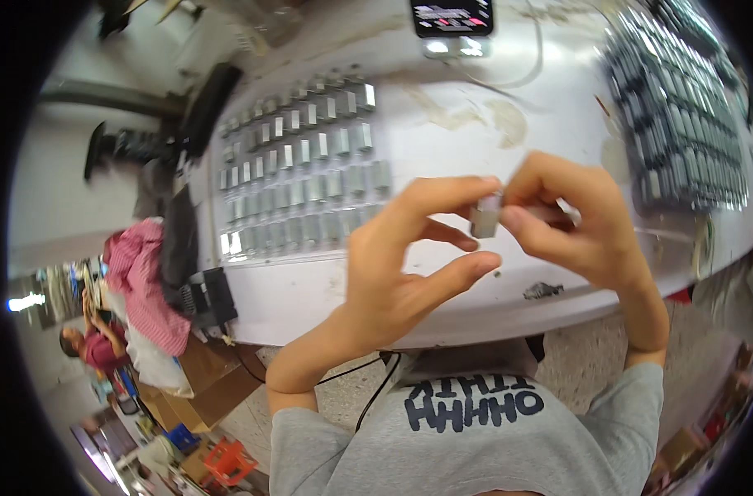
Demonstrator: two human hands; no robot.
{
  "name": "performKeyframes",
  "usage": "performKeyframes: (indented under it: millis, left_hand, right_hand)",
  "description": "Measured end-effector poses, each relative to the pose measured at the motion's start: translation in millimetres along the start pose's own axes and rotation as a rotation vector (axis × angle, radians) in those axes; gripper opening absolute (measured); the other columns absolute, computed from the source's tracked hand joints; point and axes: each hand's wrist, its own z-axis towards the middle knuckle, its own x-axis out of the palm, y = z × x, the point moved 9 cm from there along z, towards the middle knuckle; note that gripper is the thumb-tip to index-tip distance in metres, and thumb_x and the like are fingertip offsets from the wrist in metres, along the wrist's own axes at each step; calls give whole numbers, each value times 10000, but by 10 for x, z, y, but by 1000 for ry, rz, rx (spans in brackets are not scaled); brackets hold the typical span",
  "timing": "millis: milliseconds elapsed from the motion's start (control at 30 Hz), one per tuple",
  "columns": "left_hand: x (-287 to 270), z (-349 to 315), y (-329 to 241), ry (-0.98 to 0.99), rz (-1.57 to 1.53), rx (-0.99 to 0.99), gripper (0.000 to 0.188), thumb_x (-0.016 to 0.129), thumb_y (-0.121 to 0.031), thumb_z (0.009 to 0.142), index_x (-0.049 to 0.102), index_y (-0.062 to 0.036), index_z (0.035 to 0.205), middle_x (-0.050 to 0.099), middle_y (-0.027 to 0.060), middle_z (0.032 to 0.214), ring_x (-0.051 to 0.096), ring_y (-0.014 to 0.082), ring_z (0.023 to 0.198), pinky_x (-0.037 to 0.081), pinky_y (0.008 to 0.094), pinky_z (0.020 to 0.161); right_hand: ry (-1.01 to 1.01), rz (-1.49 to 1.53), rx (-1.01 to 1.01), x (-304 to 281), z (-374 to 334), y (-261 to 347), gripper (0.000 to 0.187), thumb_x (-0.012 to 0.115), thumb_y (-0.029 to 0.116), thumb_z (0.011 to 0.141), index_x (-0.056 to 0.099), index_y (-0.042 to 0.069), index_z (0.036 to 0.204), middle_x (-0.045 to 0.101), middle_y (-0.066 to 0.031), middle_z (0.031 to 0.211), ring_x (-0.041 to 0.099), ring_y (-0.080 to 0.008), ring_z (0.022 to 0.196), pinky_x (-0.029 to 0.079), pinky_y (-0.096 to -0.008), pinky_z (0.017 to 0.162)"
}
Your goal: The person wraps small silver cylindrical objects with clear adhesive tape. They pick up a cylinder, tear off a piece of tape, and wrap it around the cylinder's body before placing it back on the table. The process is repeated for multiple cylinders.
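One small grey metal block (485, 221) sits at the centre of the scene, pinched between both hands above the near edge of the white table (327, 289). Left hand (401, 273): thumb and forefinger close on the block's left side, the grip clenched on it, the other fingers curled loosely beneath. Right hand (571, 219): thumb and forefinger meet the same block from the right, likewise closed on it; whether a second, thinner piece lies between these fingertips cannot be told. Both forearms enter from the lower edge, over a grey shirt (475, 430).

Beyond the grip, to its upper left, rows of similar metal blocks (298, 178) lie in an ordered grid on the table, apart from one another. Farther to the upper right of the grip, a denser batch of darker blocks (682, 116) is packed in close rows. Directly above the grip, at the table's far side, stands a small dark device with a lit screen (451, 16). Well to the left of the grip, off the table, hang a pink cloth (149, 281) and cardboard boxes (203, 380).

Judgement on technique: the work appears to be fine fingertip handling, best done with the block held square, both pinches steady, and pressure kept light so it does not twist or slip.
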Motion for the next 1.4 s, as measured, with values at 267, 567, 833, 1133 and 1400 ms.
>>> performKeyframes:
  millis: [267,567,833,1133,1400]
  left_hand:
    - [16,-26,341,31,-312,-469,271,555,-44,844,498,-6,1107,549,67,996,543,127,942,478,258,792]
    - [151,-74,482,105,-569,-565,179,535,-74,851,530,-7,1016,539,48,981,518,100,933,427,238,770]
    - [-235,13,787,-164,-383,-512,283,476,-172,912,541,-23,1144,590,27,909,486,54,734,407,202,639]
    - [-2172,-197,537,-649,461,-265,193,523,-109,867,581,-11,1023,624,18,857,443,38,629,390,177,577]
    - [-2435,-462,732,-534,842,-384,226,601,-76,785,574,9,992,633,82,845,567,103,713,442,226,641]
  right_hand:
    - [-149,-421,-516,147,-59,318,150,628,15,646,501,72,701,472,-18,560,485,-164,470,385,-272,446]
    - [-238,-917,-987,410,-350,537,112,589,39,624,487,62,663,371,13,567,396,-103,482,331,-218,452]
    - [-43,-676,-998,489,-390,570,154,605,7,597,525,52,721,470,-7,588,398,-103,469,295,-221,426]
    - [-299,-460,-636,74,-180,510,178,610,-97,666,539,18,782,442,-26,540,390,-142,450,289,-255,423]
    - [-236,-516,-633,181,-161,464,181,634,-70,669,537,20,793,446,-37,545,391,-165,449,289,-282,443]
